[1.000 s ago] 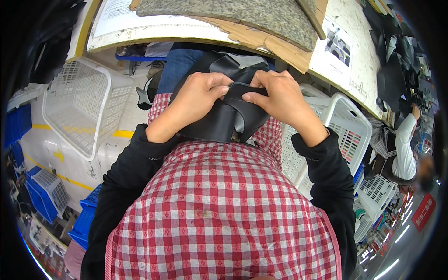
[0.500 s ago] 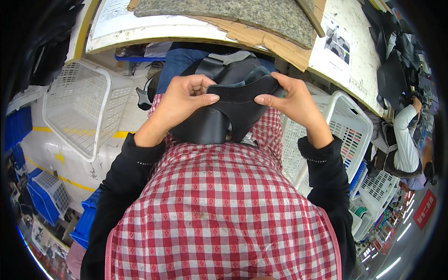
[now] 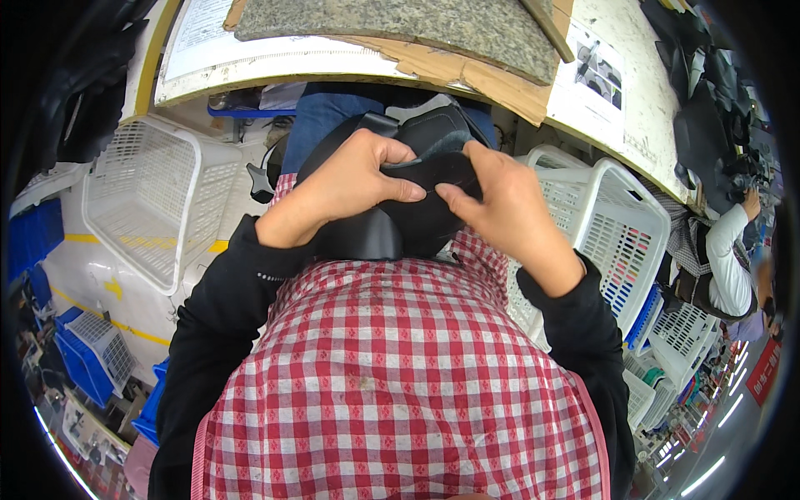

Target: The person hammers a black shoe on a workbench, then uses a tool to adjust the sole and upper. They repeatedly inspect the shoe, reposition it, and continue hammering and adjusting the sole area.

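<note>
Black curved leather piece point(image 3: 417, 218) being pinched by left hand point(image 3: 350, 185) and right hand point(image 3: 504, 204) over red-checked apron point(image 3: 400, 383), white plastic baskets point(image 3: 142, 208) flanking, cluttered workbench point(image 3: 375, 46) ahead

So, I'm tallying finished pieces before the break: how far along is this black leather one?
Still in hand. Both the left hand and right hand pinch and fold the black leather piece over the lap. The white baskets beside the person show nothing laid in, so no finished piece is visible; setting it down remains.
</note>
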Demonstrator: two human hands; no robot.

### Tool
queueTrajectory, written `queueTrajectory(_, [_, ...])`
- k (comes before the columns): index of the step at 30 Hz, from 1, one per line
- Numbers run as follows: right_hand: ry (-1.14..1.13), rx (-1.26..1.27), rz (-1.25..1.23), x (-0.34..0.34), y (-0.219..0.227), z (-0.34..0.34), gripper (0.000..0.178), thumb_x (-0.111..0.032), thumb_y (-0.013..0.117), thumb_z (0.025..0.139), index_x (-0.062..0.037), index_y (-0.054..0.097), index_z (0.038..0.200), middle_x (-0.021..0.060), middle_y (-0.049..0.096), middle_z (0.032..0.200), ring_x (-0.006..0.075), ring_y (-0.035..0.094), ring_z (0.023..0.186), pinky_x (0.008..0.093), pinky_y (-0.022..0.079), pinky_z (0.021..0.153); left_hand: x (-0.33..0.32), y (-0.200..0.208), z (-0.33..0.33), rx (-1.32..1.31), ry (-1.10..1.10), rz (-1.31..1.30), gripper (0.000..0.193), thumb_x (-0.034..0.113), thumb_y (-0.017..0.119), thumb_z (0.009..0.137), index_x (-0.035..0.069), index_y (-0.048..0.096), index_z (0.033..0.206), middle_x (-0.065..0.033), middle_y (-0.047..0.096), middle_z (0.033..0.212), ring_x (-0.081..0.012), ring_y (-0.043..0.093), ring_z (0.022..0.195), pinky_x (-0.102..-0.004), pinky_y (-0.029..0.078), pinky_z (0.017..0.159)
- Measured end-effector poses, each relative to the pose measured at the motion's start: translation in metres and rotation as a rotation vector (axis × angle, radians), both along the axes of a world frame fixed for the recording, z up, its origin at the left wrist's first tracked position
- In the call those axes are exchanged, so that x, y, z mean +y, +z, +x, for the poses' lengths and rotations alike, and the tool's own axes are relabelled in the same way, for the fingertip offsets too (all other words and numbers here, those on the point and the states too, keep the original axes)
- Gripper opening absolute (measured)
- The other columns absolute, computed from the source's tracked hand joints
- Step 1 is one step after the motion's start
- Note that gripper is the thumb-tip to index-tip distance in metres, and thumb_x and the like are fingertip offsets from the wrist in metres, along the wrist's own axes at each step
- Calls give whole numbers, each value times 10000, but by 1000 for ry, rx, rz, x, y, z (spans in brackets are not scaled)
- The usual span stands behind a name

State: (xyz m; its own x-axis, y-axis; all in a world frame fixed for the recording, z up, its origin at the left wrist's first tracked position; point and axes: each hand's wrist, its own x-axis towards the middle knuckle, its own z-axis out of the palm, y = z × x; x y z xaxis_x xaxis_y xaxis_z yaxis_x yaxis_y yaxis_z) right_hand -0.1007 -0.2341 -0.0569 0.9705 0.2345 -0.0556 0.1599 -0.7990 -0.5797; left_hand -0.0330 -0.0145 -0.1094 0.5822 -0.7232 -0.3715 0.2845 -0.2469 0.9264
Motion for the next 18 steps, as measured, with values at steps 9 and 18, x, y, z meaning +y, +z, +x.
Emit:
queueTrajectory(9, [-148, 203, 217, -10, -13, 5, 327, -212, 838, 869, -21, 601, 987, 74, 659, 807, 158, 636, 708, 332, 511, 653, 5, -2, -15, -119, 125, 141, 165, 24, 814, 850, -38, 751, 988, -4, 736, 870, -50, 615, 814, -254, 511, 733])
queueTrajectory(18, [-254, 222, 326, -21, -20, -12, 353, -301, 829, 889, -40, 617, 995, 161, 703, 813, 301, 719, 750, 381, 535, 671, 3, 0, 4, -23, -6, -84, 313, 31, 789, 897, -63, 715, 1187, -28, 757, 1037, -56, 649, 915, -245, 549, 811])
